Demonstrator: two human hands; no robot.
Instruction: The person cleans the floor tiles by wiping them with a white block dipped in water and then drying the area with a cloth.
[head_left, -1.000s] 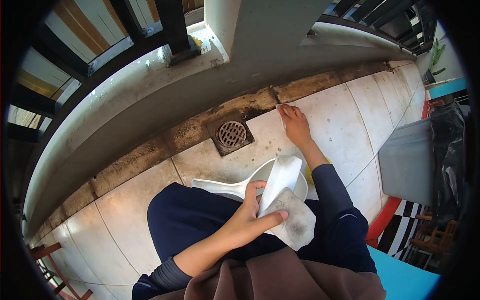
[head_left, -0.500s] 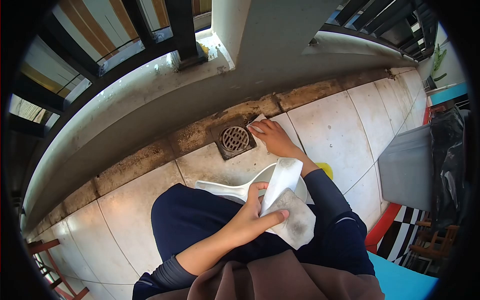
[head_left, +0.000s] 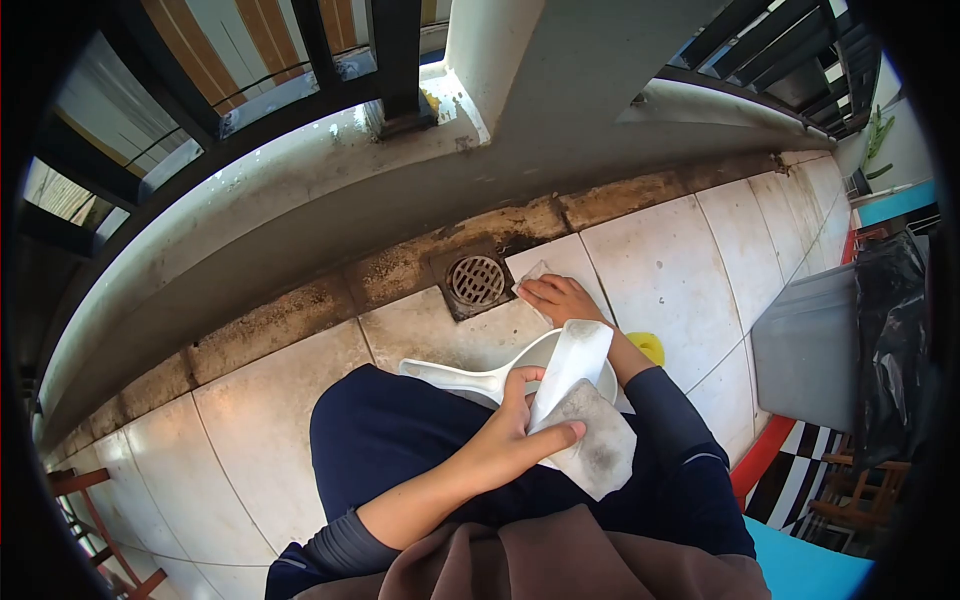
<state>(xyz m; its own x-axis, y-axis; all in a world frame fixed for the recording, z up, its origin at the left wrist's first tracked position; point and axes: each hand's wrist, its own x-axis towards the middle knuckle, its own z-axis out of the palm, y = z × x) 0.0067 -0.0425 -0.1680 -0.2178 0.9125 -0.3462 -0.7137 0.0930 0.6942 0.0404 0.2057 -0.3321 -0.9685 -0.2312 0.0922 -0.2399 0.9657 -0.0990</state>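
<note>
My left hand (head_left: 505, 440) is closed around a folded white sheet (head_left: 595, 440) smudged grey, its thumb across the front. My right hand (head_left: 560, 300) presses a thin whitish tissue (head_left: 535, 280) against the floor tile, just right of a round slotted floor drain (head_left: 476, 281). Its fingers are bent over the tissue and partly hide it. Between my knees and the drain sits a white water dipper (head_left: 450, 377), its handle pointing left. The folded sheet and my arms cover part of its bowl.
A stained strip (head_left: 400, 270) runs along the foot of a grey wall (head_left: 560, 150) with black railings. Beyond my right forearm is a yellow object (head_left: 650, 347). A grey bin (head_left: 805, 350) with a black bag (head_left: 890, 340) stands right. Wooden furniture (head_left: 85, 482) shows lower left.
My right hand with the tissue has slid slightly right and toward me, away from the drain's corner. My left hand keeps its hold. The view has shifted slightly.
</note>
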